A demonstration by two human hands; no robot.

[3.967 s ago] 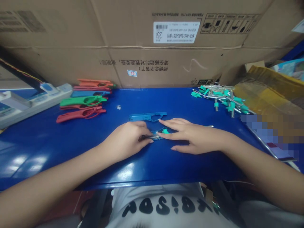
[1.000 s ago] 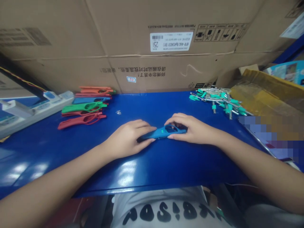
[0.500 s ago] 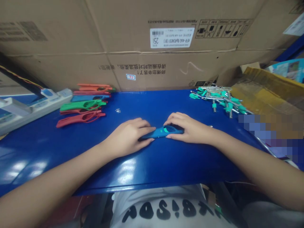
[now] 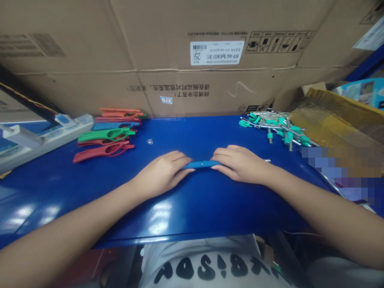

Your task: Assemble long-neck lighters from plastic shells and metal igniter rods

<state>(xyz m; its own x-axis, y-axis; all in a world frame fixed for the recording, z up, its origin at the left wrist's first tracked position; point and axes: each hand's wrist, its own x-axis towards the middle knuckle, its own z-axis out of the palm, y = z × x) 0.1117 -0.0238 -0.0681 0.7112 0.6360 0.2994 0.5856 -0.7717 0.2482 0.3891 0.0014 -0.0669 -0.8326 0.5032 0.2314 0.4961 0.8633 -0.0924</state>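
Observation:
Held level between my two hands, over the middle of the blue table, is a blue plastic lighter casing [image 4: 201, 164], its narrow edge turned up toward me. The left end is pinched by the thumb and fingers of my left hand [image 4: 162, 171]. My right hand [image 4: 240, 165] closes on the other end, so both ends of the casing are covered. The tip of a silver metal piece [image 4: 267, 160] shows just beyond my right wrist; most of it is hidden.
Several red, green, blue and orange lighter casings [image 4: 105, 150] lie at the left, beside a white power strip [image 4: 48, 140]. Metal tubes with green parts [image 4: 282, 128] are heaped at the back right, near a taped carton [image 4: 333, 120]. A large cardboard box [image 4: 168, 48] stands behind the blue table [image 4: 207, 216].
Both hands have turned the blue lighter casing, so its narrow edge now faces up and its loop opening no longer shows. The hands stay in nearly the same place.

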